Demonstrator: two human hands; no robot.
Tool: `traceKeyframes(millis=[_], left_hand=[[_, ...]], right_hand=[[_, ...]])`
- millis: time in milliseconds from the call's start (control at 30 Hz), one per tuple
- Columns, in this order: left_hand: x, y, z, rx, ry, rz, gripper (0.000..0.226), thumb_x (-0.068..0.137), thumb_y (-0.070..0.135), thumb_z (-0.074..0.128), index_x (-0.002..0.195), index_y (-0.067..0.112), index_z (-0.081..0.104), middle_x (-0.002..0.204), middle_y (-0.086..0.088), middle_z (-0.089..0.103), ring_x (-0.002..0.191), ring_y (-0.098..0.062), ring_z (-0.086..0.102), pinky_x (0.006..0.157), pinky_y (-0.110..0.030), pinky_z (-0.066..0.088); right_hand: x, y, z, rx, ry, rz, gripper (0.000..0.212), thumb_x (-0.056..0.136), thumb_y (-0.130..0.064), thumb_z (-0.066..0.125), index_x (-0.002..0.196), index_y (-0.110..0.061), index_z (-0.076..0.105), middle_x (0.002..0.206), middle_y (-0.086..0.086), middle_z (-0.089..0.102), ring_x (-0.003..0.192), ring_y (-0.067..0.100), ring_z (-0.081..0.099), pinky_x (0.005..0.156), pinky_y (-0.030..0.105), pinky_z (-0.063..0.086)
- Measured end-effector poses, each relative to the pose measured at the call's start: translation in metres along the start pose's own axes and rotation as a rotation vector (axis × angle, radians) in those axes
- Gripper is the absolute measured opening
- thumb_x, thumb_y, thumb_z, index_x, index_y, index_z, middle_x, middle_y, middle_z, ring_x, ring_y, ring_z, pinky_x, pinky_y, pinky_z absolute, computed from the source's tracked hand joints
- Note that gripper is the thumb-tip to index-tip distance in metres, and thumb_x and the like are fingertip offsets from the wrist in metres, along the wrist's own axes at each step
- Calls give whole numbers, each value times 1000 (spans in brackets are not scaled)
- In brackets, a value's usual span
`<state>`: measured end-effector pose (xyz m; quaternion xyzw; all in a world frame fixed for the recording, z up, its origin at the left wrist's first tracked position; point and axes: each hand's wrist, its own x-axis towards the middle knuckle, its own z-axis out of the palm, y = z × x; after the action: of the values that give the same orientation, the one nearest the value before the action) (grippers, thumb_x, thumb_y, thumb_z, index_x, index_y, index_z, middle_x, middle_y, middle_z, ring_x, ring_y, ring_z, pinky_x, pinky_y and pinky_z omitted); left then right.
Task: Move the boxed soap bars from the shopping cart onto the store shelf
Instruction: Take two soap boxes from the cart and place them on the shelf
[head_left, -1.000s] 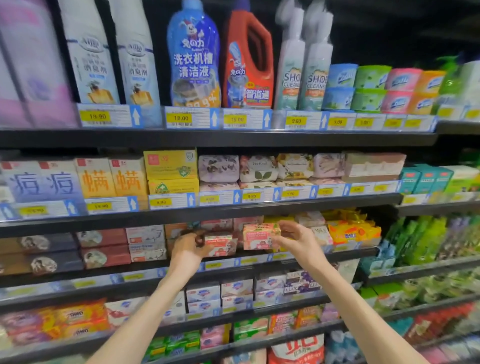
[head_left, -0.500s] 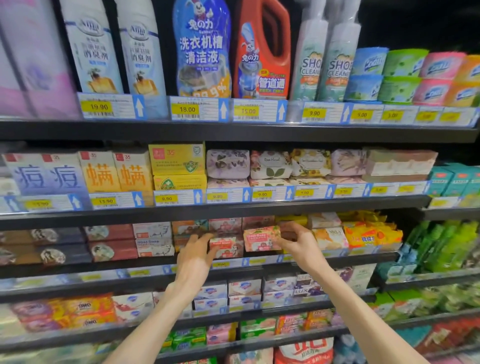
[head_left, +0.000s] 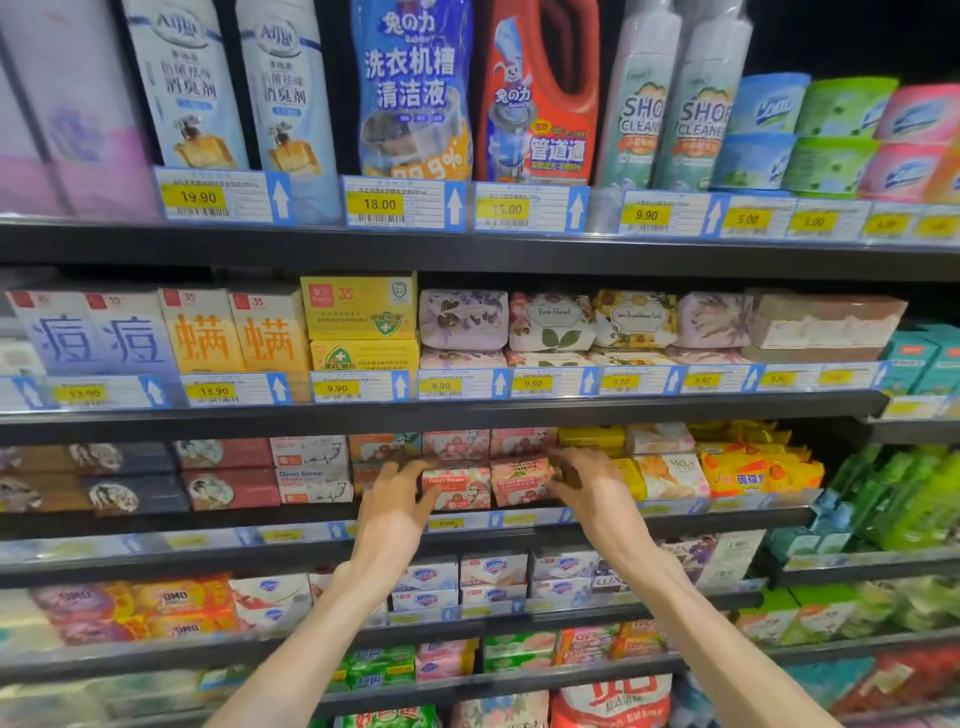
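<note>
Placement stage: two pink goat soap boxes (head_left: 485, 484) sit side by side on store shelf (head_left: 675, 512), front row, matching boxes stacked behind. Cart not in view, remaining stock unknown. Left hand (head_left: 395, 501) fingers straight against left box; right hand (head_left: 589, 486) curled round right box's end. Boxes pink, floral print, red label.

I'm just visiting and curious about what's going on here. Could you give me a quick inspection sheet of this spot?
Surface: dark store shelf with price tags along its edge.
Job's things: two pink boxed soap bars side by side at the shelf front; shopping cart not in view.
Clutter: other soap boxes, yellow packs.
Hands: left hand touches the left box; right hand touches the right box.
Cables: nothing seen.
Surroundings: cleaner bottles above, more soaps below.
</note>
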<state>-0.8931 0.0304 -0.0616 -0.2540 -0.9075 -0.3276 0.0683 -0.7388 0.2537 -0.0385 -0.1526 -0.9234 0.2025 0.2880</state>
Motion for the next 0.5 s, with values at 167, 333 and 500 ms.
traceKeyframes(millis=[167,333,500], left_hand=[[-1,0,1,-26,14,11,37,96,37,65,132,26,61,124,-5,58,100,-23,68,85,-39,59],[-2,3,1,4,15,-12,38,97,36,64,133,24,60,126,-5,57,101,-24,68,87,-37,58],[-3,4,3,18,32,1,36,97,37,64,131,28,61,125,-4,58,98,-22,68,85,-36,59]], right_hand=[[2,8,14,-221,67,-24,35,81,-22,81,113,-13,72,113,5,64,108,25,45,92,37,49],[5,3,17,-299,86,-3,32,79,-18,81,109,-13,73,110,8,64,105,29,49,89,41,51],[5,5,19,-325,87,7,34,78,-18,82,110,-14,72,111,7,63,105,28,49,90,40,52]])
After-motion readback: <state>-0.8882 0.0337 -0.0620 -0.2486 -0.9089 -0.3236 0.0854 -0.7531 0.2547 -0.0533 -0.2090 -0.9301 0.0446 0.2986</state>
